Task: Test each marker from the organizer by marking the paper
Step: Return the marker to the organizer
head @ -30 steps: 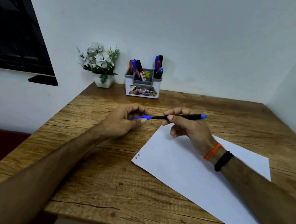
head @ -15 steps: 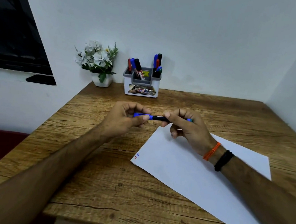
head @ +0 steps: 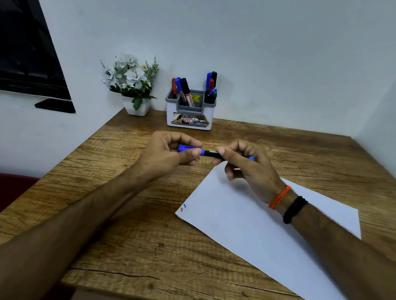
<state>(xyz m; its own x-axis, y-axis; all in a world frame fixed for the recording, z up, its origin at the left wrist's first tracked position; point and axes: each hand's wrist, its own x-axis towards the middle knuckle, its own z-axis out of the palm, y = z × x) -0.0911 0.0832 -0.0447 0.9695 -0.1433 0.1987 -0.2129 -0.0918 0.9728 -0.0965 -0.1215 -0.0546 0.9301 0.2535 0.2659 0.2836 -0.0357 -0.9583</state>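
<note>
on the far left sits a dark window (head: 21, 36), then a flower pot (head: 136, 106) at the back of the table (head: 134, 252). just right of it the organizer (head: 190, 115) stands against the wall, with markers upright in its left and right compartments.

nearer, above the table, the left hand (head: 167, 157) has its fingers curled round the blue cap (head: 188, 149), thumb pressed on its end. the cap now sits on the marker (head: 212, 154): a second ago the cap was off, clear of the tip, and the hands have since come together along one line. the right hand (head: 246, 166) pinches the black barrel between thumb and forefinger, the other fingers curled loosely below; the blue tail end shows past its knuckles. whether the cap has clicked fully home i cannot tell.

to the right and below lies the paper (head: 257, 228), askew on the table, with a small blue mark (head: 184, 206) and a red one (head: 181, 210) at its near left corner. so this marker looks tested and closed; my guess is it goes back to the organizer next, and several more markers remain to try.
</note>
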